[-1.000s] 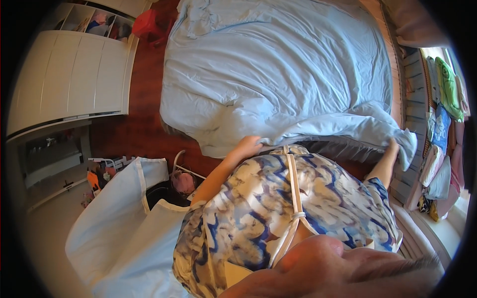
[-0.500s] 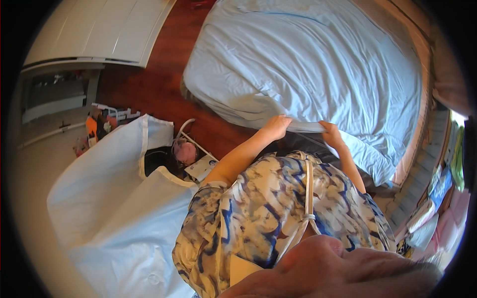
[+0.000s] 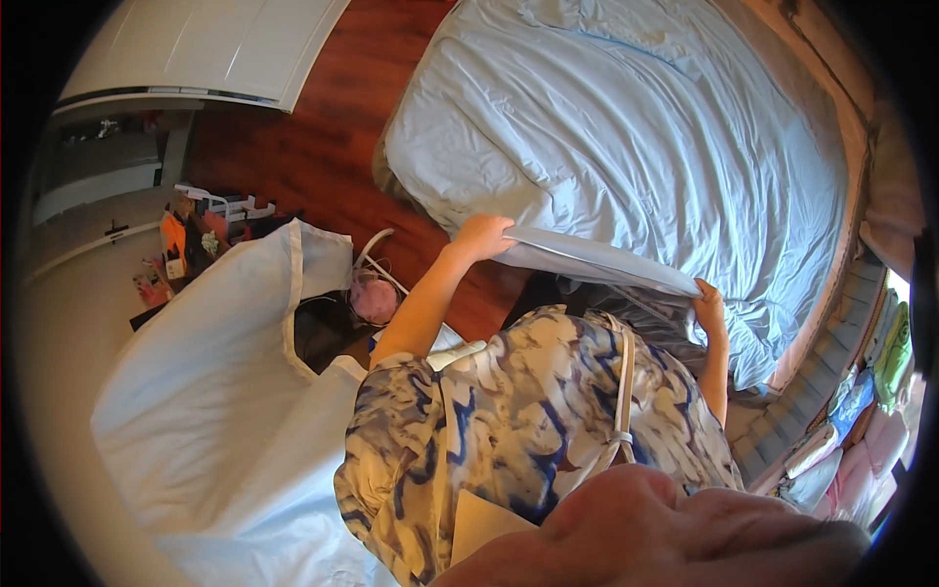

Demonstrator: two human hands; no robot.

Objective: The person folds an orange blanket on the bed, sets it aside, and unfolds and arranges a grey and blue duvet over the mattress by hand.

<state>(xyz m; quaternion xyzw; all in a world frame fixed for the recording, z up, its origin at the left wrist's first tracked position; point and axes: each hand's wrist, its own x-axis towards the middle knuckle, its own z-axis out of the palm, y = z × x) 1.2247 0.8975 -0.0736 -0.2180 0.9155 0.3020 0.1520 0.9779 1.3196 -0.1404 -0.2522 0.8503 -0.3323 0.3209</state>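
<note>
A wrinkled light-blue bed sheet (image 3: 626, 147) covers the mattress in front of me. My left hand (image 3: 483, 238) is closed round the sheet's near edge, close to the bed's near left corner. Farther right, my right hand (image 3: 708, 301) grips the same edge. Between the two hands the hem is stretched in a lifted, slanting band, lower toward the right. Beneath it a dark grey layer at the bed's side shows. The fingertips of both hands are partly hidden by fabric.
A large pale cloth (image 3: 225, 391) drapes at my left, beside a pink round object (image 3: 373, 296) and a curved white frame. Reddish wooden floor (image 3: 293, 147) runs between the bed and a white cabinet (image 3: 205, 44). Folded clothes (image 3: 861, 430) are piled at the right.
My hands have moved apart along the sheet's edge, the left one leftward and the right one rightward and nearer. The hem between them is now a longer stretched band.
</note>
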